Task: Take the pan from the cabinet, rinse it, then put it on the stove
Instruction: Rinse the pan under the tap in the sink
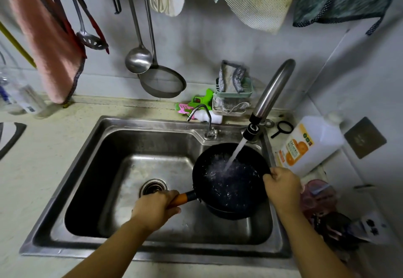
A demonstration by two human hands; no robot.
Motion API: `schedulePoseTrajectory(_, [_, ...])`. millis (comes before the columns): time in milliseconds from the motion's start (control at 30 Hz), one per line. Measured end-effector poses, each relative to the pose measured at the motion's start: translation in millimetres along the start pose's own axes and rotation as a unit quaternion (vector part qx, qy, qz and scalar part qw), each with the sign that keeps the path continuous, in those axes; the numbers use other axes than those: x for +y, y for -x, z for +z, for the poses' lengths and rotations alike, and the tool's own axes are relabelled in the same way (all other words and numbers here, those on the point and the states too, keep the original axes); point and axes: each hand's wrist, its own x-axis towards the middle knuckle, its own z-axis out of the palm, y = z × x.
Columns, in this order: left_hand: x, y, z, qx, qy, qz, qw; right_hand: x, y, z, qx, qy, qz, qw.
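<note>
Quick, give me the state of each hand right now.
Left hand: closed around the orange handle of the pan.
Right hand: closed on the pan's rim, steadying it under the running water.

The pan (pixel 229 181) is black, round and deep, with an orange handle (pixel 180 198) joined by a black collar. It is held above the right side of the sink, tilted, its inside wet and splashing under a stream of water.
</note>
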Motion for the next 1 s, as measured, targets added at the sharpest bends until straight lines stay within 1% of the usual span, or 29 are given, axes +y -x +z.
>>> schedulePoseTrajectory(100, [2, -1, 8, 0.070, -0.007, 0.012, 0.997, -2, 3, 0, 0.040, -0.039, -0.028, 0.998])
schedulePoseTrajectory(200, [2, -5, -2, 0.129, -0.048, 0.025, 0.990, 0, 2, 7, 0.037, -0.086, 0.021, 0.995])
schedulePoseTrajectory(233, [2, -5, -9, 0.134, -0.060, 0.022, 0.989, 0, 2, 11, 0.031, -0.099, 0.041, 0.994])
schedulePoseTrajectory(267, [2, -6, -18, 0.132, -0.065, 0.017, 0.989, -1, 2, 15, 0.026, -0.110, 0.053, 0.992])
schedulePoseTrajectory(333, [0, -9, -36, 0.102, -0.071, 0.001, 0.992, -3, 2, 21, 0.004, -0.115, 0.075, 0.991])
schedulePoseTrajectory(433, [-6, -10, -53, 0.057, -0.100, -0.010, 0.993, -6, 3, 25, -0.037, -0.083, 0.089, 0.992])
schedulePoseTrajectory(533, [-11, -6, -54, 0.005, -0.119, -0.005, 0.993, -5, 3, 27, -0.074, -0.064, 0.101, 0.990])
schedulePoseTrajectory(600, [-10, -2, -50, -0.014, -0.125, 0.004, 0.992, -3, 3, 28, -0.102, -0.041, 0.109, 0.988])
schedulePoseTrajectory(700, [-8, 0, -43, 0.005, -0.143, 0.011, 0.990, -1, 0, 26, -0.132, -0.027, 0.132, 0.982])
schedulePoseTrajectory(800, [-5, -2, -43, 0.028, -0.159, 0.039, 0.986, 3, -4, 24, -0.158, -0.024, 0.164, 0.973])
schedulePoseTrajectory(900, [-6, -2, -45, 0.012, -0.145, 0.053, 0.988, 5, -7, 20, -0.172, -0.022, 0.165, 0.971])
schedulePoseTrajectory(1000, [-8, -2, -48, -0.020, -0.145, 0.056, 0.988, 6, -5, 19, -0.183, -0.046, 0.172, 0.967])
